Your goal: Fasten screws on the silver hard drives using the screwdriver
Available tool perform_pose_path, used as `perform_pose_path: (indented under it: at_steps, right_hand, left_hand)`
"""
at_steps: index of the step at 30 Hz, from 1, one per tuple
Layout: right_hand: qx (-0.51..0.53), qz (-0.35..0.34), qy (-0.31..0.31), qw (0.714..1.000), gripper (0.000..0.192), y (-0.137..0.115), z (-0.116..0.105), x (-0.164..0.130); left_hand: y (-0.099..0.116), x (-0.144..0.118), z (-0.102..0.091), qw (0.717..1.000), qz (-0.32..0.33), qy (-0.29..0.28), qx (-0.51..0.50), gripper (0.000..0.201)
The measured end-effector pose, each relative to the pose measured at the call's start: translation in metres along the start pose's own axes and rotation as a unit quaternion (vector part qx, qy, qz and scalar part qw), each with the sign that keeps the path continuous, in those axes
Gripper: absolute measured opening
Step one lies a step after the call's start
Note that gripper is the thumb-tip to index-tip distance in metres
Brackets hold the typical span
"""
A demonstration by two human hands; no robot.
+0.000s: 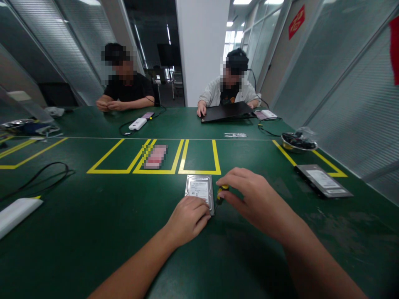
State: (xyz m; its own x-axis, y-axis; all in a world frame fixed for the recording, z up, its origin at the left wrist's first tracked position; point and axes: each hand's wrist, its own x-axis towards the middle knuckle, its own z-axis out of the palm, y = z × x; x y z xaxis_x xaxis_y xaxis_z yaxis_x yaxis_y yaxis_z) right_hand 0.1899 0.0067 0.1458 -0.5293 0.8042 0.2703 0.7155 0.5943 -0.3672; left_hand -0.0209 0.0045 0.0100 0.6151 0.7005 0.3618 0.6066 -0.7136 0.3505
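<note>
A silver hard drive (199, 186) with a white label lies on the green table in front of me. My left hand (189, 216) covers its near end, fingers curled over the edge and gripping it. In my right hand (246, 189) is a short screwdriver (222, 194) with a yellow and black handle, pinched between thumb and fingers. It stands close to upright, its shaft pointing down by the drive's near right corner. Whether the tip touches the drive, I cannot tell.
Yellow tape outlines (199, 172) mark the green table (124, 249). At right are another drive-like unit (324, 180) and a metal bowl (297, 148) of dark items. A white device (18, 214) with a cable lies left. Two people sit opposite, one holding a black panel (227, 112).
</note>
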Motion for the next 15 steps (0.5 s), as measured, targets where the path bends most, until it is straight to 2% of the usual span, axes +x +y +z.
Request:
perform_pose_path:
  at_steps: [5, 15]
  right_hand:
    - [0.000, -0.017, 0.026, 1.000, 0.021, 0.0021, 0.0016, -0.0012]
    - [0.008, -0.015, 0.003, 1.000, 0.016, 0.0018, 0.0000, -0.0002]
  left_hand:
    - [0.0000, -0.0009, 0.0000, 1.000, -0.001, -0.001, -0.001, 0.008]
    - [0.0009, -0.0008, -0.0010, 1.000, -0.003, 0.005, 0.000, 0.007]
